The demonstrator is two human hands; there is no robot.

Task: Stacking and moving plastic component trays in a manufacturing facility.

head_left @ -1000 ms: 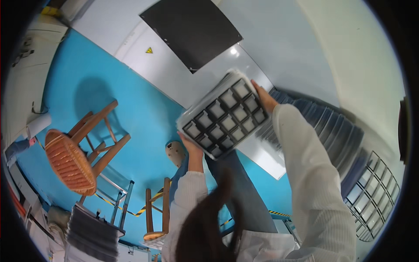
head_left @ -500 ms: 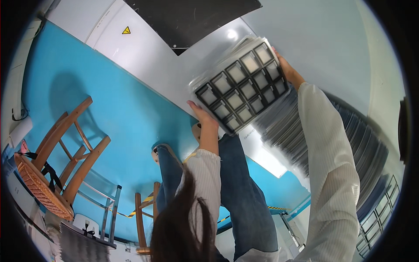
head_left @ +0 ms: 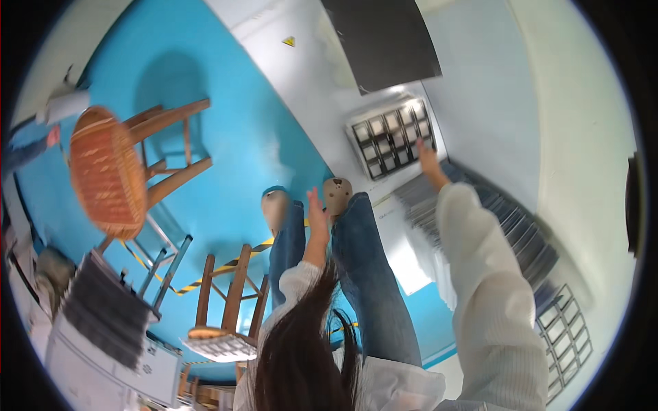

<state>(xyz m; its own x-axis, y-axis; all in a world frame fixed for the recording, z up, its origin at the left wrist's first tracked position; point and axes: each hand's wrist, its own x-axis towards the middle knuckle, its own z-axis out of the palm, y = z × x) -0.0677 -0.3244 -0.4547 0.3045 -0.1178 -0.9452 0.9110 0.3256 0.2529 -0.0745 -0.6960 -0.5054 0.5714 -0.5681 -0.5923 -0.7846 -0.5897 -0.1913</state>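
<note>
A stack of black-framed trays [head_left: 362,153], with a grid of pale compartments on top, lies on a white surface ahead of me. My right hand [head_left: 430,164] is at the stack's right edge, fingers stretched out and not gripping; whether it touches the tray I cannot tell. My left hand [head_left: 317,229] is held up over my legs, away from the stack, its fingers extended and nothing in it. Just right of the trays is a long row of thin grey sheets [head_left: 510,229], partly hidden by my right sleeve.
A black panel [head_left: 384,41] lies beyond the trays. Left on the blue floor stand a wooden chair with a woven orange seat [head_left: 110,175] and a wooden stool [head_left: 229,291]. A dark grey stack [head_left: 106,308] is lower left; a wire grid [head_left: 565,339] is lower right.
Both hands have let go of the tray stack, which now rests on the white surface. My left hand has drawn back toward my legs. The whole view has turned and shifted.
</note>
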